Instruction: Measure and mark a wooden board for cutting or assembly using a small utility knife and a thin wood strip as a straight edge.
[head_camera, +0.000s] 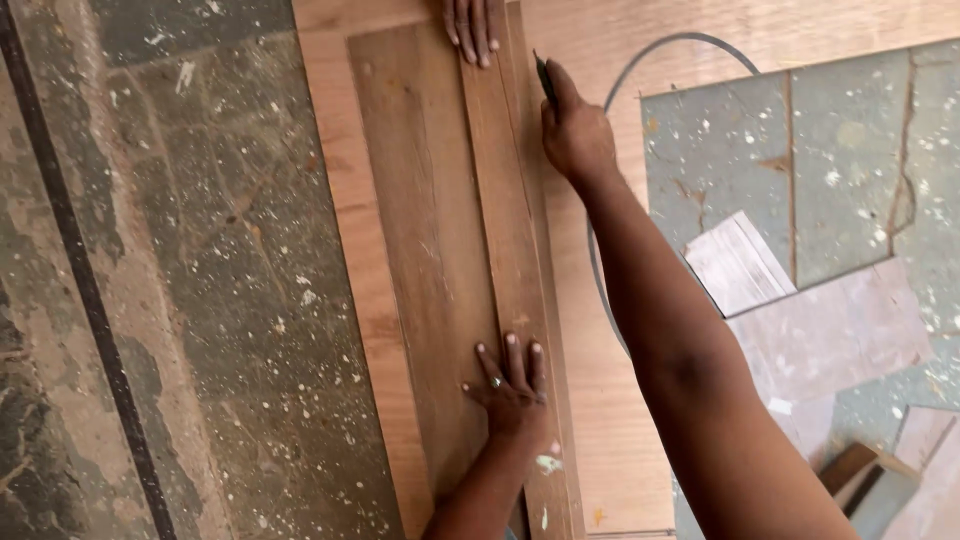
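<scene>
Your left hand (512, 385) lies flat, fingers spread and released, pressing on the narrow wooden strip (505, 220) at its near end; the strip runs lengthwise along the right edge of the dark veneer sheet (420, 250) and rests on it, acting as a straight guide; take that strip as your landmark. Your right hand (575, 130) sits just beside the strip's far right edge, fingers clenched around a thin dark cutting tool (545, 80) whose tip points away from you, close against the strip's side; whether the tip touches the wood cannot be told. Another person's hand (475, 25) presses fingertips down on the far end of the strip, fingers extended. Beneath the strip and the veneer sheet lies a paler plywood board (350, 250), showing to the left and right of them. Right of the strip a dark curved cable (650, 55) arcs across the board. Further right, on the speckled grey floor (850, 150), lie pale pinkish offcut panels (830, 330), stacked loosely and overlapping; small wood scraps (860, 470) sit nearer you. Left of the strip the floor is stained and paint-spattered. No box, bin or tray shows anywhere around the strip.
</scene>
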